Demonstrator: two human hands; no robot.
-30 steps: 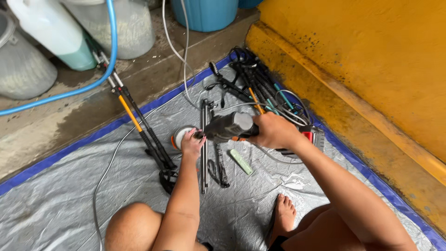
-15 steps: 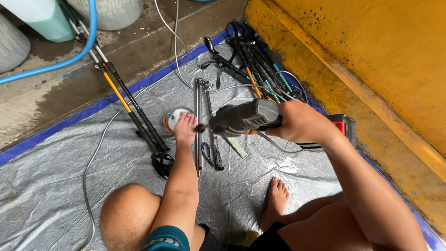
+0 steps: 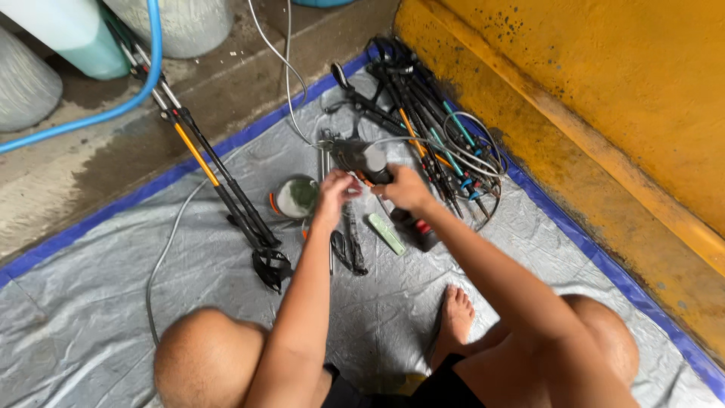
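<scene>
I see my right hand (image 3: 408, 189) gripping the grey power tool (image 3: 362, 159) over the tarp (image 3: 98, 302); my left hand (image 3: 332, 193) pinches near its front. Beside them sits a round tin (image 3: 294, 198), contents unclear.

We saw a grey tarp (image 3: 113, 302) edged blue, a yellow wall (image 3: 604, 83), a blue hose (image 3: 98, 117), black poles (image 3: 226, 189) with orange bands, and a pale green strip (image 3: 387, 233).

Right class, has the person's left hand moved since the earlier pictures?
Yes. The left hand has shifted right, away from the round tin, toward the power tool.
</scene>
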